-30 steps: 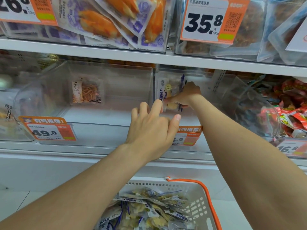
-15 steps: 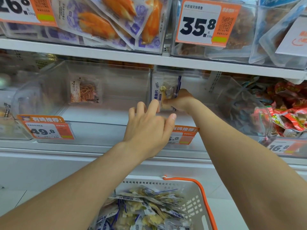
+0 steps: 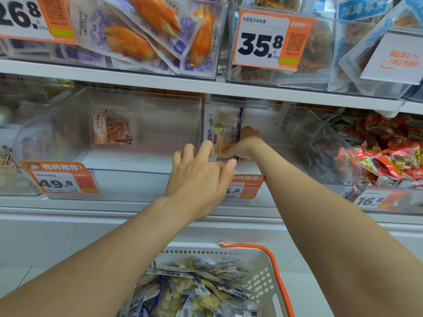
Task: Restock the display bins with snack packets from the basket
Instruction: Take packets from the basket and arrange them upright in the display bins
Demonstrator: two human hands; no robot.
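The person's right hand (image 3: 246, 143) reaches into the middle clear bin (image 3: 288, 138) on the lower shelf, its fingers curled round the right and lower edge of a small stack of snack packets (image 3: 223, 131). The packets stand upright on edge against the bin's left wall, with their blue and white printed side facing out. The left hand (image 3: 201, 177) is just in front of that bin with its fingers spread and mostly straight. Its fingertips (image 3: 209, 148) touch the lower left corner of the stack, and the thumb lies just under the bottom edge, so the hand steadies the stack rather than closing round it. Below the arms sits a white basket (image 3: 263, 255) with an orange handle, heaped with more packets (image 3: 194, 287) of the same kind. The neighbouring bin (image 3: 160, 124) to the left has one packet of shredded snack (image 3: 113, 129) at its back and a 49.8 price tag (image 3: 57, 181) on its front. Red packets (image 3: 389, 154) fill the bin on the right.
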